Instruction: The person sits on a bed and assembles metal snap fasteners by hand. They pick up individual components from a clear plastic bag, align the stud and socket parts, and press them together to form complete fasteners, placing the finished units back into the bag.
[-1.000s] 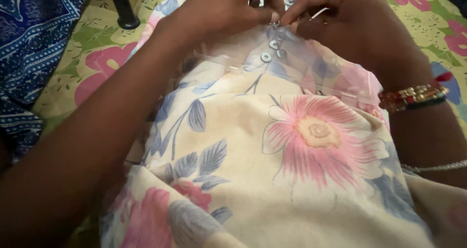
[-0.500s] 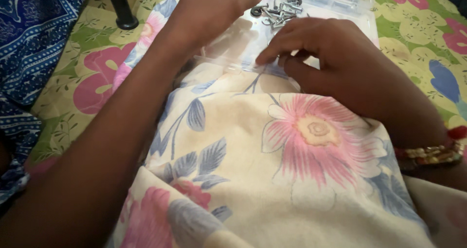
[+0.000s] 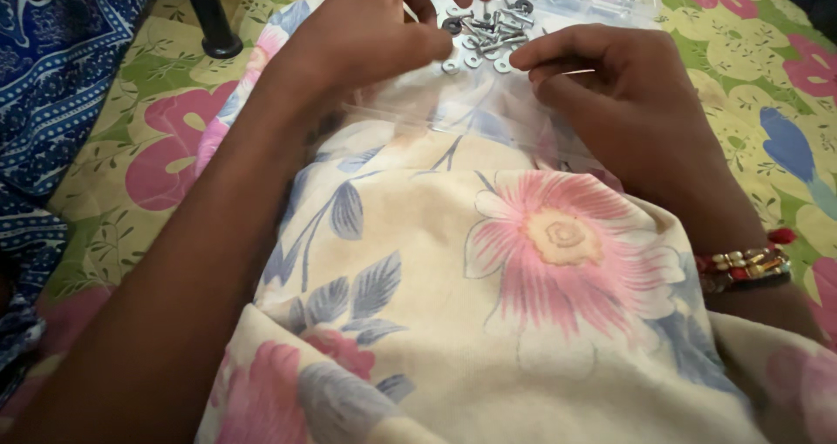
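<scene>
Holding clear bag (image 3: 488, 104) w/ screws & washers (image 3: 484, 39): left hand (image 3: 375, 39), right hand (image 3: 602, 78) pinching it.

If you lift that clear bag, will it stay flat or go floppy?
Probably floppy: the bag is thin, wrinkled plastic draped over cloth. The washers and screws inside would likely slide to one end and make it sag.

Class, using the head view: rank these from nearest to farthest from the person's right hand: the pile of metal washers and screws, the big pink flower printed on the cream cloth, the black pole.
1. Pile of metal washers and screws: just left of the right hand, at its fingertips.
2. Big pink flower: below the hand, on the cream cloth.
3. Black pole: far left, beyond the left hand.
</scene>
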